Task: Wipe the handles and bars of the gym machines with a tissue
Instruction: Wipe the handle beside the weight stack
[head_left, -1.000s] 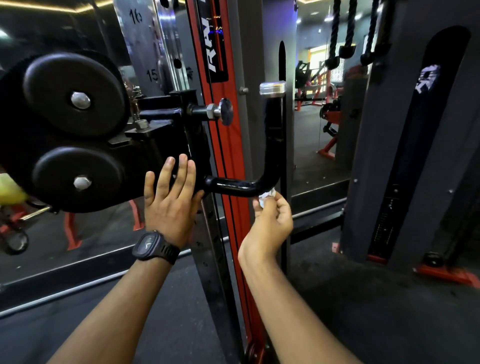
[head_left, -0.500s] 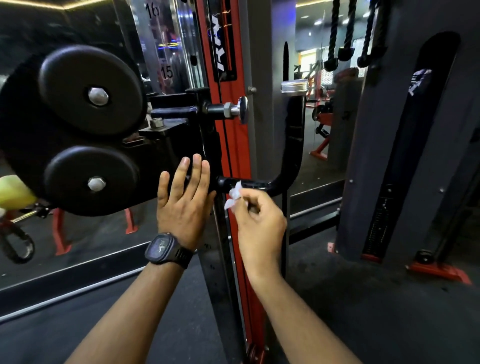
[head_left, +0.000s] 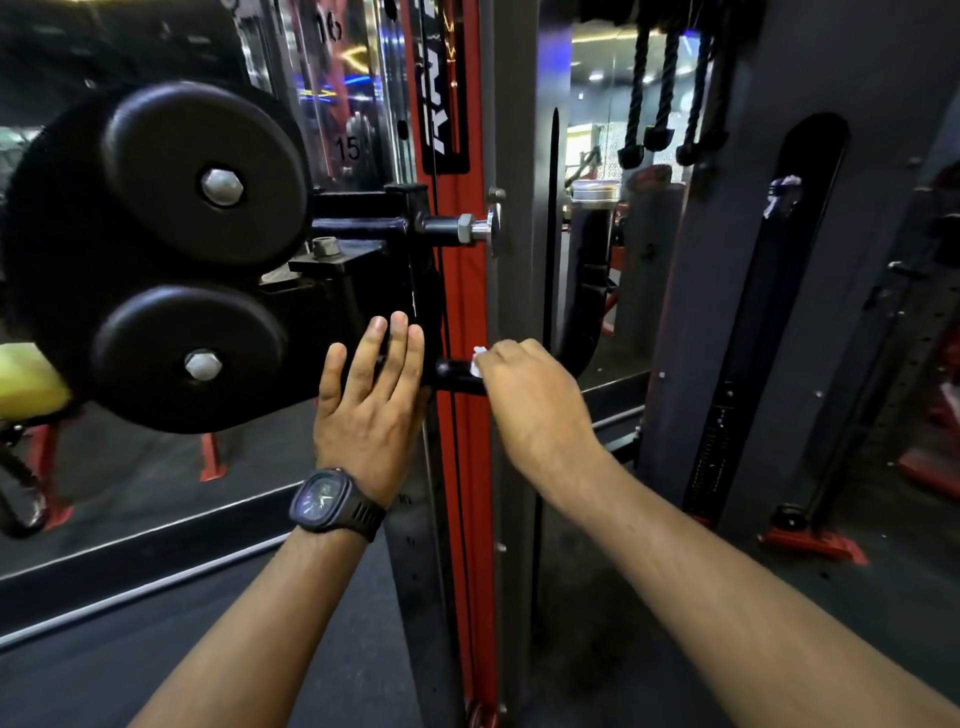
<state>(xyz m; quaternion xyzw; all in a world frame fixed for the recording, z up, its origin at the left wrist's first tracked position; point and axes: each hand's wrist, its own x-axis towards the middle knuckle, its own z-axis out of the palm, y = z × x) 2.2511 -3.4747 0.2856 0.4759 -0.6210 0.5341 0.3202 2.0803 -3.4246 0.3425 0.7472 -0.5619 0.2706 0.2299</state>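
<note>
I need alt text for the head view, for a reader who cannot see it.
The right hand holds a white tissue on the horizontal part of a black L-shaped handle. The left hand, wearing a black watch, lies flat against the machine beside two black discs.

The right hand (head_left: 525, 397) hides most of the tissue (head_left: 477, 362).

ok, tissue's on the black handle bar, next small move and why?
Probably slide the right hand with the crumpled white tissue rightward along the black L-shaped metal handle bar toward its bend: the tissue sits at the bar's inner end, and the bend and upright stretch lie beyond the hand.
</note>
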